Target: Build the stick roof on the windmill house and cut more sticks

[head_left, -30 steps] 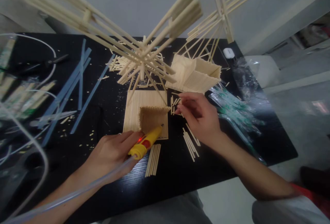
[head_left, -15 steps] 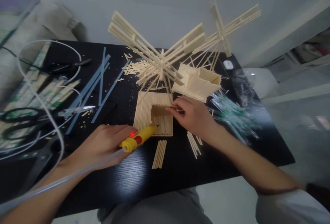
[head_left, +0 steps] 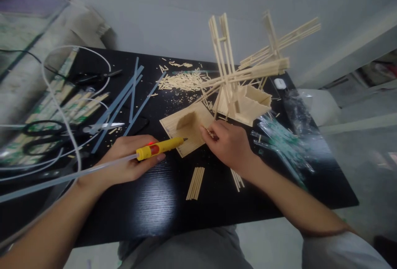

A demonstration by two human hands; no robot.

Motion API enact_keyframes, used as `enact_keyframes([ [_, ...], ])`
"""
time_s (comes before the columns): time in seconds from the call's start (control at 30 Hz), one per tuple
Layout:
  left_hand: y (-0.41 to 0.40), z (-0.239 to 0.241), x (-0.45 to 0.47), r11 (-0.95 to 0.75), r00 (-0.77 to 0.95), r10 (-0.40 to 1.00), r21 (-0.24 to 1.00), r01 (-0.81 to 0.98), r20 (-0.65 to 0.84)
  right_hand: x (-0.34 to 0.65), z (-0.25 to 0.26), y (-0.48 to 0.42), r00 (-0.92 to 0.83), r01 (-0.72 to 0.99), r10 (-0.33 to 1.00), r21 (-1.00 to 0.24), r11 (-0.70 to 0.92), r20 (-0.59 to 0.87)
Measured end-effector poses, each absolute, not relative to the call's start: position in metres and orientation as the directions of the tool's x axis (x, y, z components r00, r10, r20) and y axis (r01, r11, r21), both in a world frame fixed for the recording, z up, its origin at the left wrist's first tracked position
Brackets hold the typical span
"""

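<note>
The left hand [head_left: 130, 161] is wrapping its fingers around a yellow glue pen [head_left: 159, 148]. The pen is lying almost flat, with its dark tip pointing right at the near edge of the stick panel [head_left: 186, 130], likely so glue can go right there. A red light is glowing on the pen. A clear tube [head_left: 62, 178] is running out of the back of the pen, over the left arm.

The right hand [head_left: 228, 147] is pinching the right edge of the stick panel with its fingertips, probably to keep it from sliding. The panel is sitting in the middle of the black table [head_left: 155, 211], turned a bit sideways. A little wall of sticks is standing up on it.

Just behind the panel, a tall stick model [head_left: 238, 79] is standing with long arms poking up and out. I am counting two bunches of loose sticks [head_left: 195, 183] near the hands, one in front of the panel and one partly under the right wrist. One pair of black scissors [head_left: 46, 134] is lying on the left. About five blue strips [head_left: 130, 91] are lying far left. Clear wrappers [head_left: 279, 141] are piling up on the right; they are too blurry to count.
</note>
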State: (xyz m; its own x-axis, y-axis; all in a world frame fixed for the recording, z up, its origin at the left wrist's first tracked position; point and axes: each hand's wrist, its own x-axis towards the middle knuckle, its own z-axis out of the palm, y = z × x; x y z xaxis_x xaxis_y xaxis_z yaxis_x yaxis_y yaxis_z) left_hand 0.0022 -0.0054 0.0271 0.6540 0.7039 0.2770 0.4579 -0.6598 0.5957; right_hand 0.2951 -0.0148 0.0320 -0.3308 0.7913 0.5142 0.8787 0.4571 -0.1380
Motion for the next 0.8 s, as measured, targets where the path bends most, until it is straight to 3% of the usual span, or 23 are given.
enact_keyframes([
  [0.17, -0.002, 0.028, 0.001, -0.678, 0.644, 0.7, 0.57, 0.464, 0.309, 0.294, 0.03, -0.016, -0.294, 0.885, 0.807, -0.173, 0.433, 0.513],
  [0.4, 0.004, 0.038, -0.002, -0.673, 0.61, 0.715, 0.574, 0.467, 0.342, 0.308, 0.035, -0.016, -0.278, 0.835, 0.852, -0.327, 0.443, 0.444],
  [0.63, -0.002, 0.025, 0.003, -0.683, 0.613, 0.703, 0.582, 0.441, 0.361, 0.313, 0.032, -0.014, -0.292, 0.809, 0.839, -0.35, 0.473, 0.459],
  [0.8, -0.008, 0.01, 0.005, -0.656, 0.563, 0.745, 0.551, 0.517, 0.358, 0.31, 0.03, -0.013, -0.292, 0.802, 0.833, -0.355, 0.481, 0.47],
])
